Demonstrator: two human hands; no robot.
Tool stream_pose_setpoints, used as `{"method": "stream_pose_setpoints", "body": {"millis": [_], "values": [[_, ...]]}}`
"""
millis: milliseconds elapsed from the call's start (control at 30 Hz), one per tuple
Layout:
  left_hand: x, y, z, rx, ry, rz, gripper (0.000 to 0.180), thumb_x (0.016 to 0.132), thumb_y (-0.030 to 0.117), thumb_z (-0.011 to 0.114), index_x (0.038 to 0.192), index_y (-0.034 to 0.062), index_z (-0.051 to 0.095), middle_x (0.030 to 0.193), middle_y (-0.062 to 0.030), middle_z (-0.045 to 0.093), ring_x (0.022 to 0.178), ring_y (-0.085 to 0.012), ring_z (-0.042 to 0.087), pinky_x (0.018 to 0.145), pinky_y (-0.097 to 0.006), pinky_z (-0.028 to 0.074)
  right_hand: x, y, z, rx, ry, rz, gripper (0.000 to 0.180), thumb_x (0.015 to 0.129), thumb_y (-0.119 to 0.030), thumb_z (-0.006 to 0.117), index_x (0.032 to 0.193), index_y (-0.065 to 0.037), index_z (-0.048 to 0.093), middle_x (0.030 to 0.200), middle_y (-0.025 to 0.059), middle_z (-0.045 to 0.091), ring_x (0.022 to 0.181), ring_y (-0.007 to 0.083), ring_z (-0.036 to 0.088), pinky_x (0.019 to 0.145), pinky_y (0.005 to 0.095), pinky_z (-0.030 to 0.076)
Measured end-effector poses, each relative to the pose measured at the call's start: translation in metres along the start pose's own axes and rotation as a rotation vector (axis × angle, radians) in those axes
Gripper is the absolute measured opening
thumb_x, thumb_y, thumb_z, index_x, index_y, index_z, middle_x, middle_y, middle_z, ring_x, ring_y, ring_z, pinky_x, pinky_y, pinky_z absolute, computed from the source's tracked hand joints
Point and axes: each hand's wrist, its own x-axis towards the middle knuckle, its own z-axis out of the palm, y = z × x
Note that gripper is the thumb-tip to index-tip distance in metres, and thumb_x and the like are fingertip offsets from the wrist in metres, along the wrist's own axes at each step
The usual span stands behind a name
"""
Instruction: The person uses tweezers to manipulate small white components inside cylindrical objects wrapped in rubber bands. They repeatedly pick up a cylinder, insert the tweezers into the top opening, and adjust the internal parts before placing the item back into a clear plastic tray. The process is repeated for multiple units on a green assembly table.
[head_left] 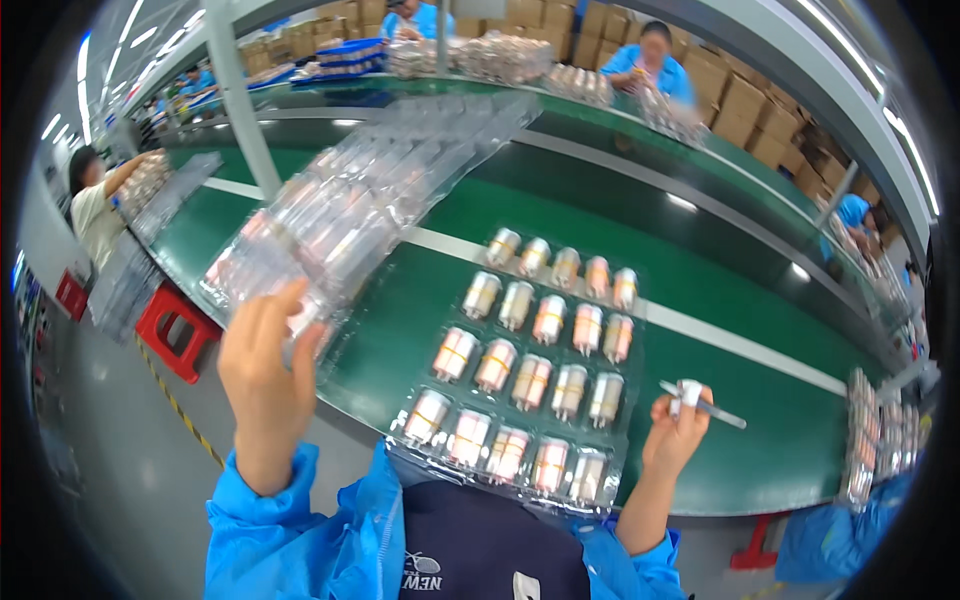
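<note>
A clear plastic tray (615, 455) lies on the green work surface in front of me, holding rows of small cylindrical motors (548, 320) with yellow-orange bands. To its left, a translucent empty plastic tray (440, 140) slants over more banded motors. My left hand (268, 375) is at the near corner of that slanting tray, its blurred fingers and thumb closed about the edge. Right of the filled tray, my right hand (678, 428) grips a slim grey pen-like tool (722, 414); white wrapping shows on a finger.
A red stool (177, 330) stands on the floor at left, near a person (100, 200) handling trays. Across the line, people in blue work beside heaped goods (505, 57) and stacked cartons (745, 100). Upright filled trays (862, 440) stand at the right end, and a metal post (242, 110) rises at left.
</note>
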Motion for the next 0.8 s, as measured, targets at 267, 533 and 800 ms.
{"method": "stream_pose_setpoints", "body": {"millis": [267, 533, 800], "values": [[-0.042, 0.093, 0.023, -0.291, -0.546, 0.294, 0.043, 0.067, -0.004, 0.067, 0.109, 0.0007, 0.059, 0.113, -0.0159, 0.054, 0.088, -0.0317, 0.056, 0.075, -0.037, 0.048, -0.003, 0.006, 0.011, -0.022, -0.121, 0.055, 0.019, 0.097, -0.016, 0.046, 0.110, -0.002, 0.047, 0.098, 0.0127, 0.058, 0.095, 0.0272, 0.063, 0.077, 0.0336, 0.057], [-0.065, 0.089, 0.055, -1.055, -0.928, 0.448, 0.044, 0.077, 0.008, 0.068, 0.118, 0.0013, 0.053, 0.119, -0.0178, 0.050, 0.104, -0.0351, 0.051, 0.090, -0.041, 0.042, -0.013, 0.021, 0.013, -0.205, -0.194, 0.080, 0.028, 0.099, -0.023, 0.042, 0.119, -0.003, 0.042, 0.109, 0.0156, 0.056, 0.102, 0.0235, 0.060, 0.089, 0.0359, 0.051], [-0.081, -0.022, 0.060, -0.248, -0.262, -0.100, 0.040, 0.080, 0.006, 0.063, 0.118, -0.0009, 0.053, 0.117, -0.0200, 0.052, 0.106, -0.0343, 0.050, 0.093, -0.042, 0.038, -0.014, 0.026, 0.011, -0.252, -0.085, 0.015, 0.024, 0.096, -0.014, 0.045, 0.116, 0.000, 0.046, 0.107, 0.0102, 0.052, 0.104, 0.0197, 0.055, 0.092, 0.0340, 0.048]]}}
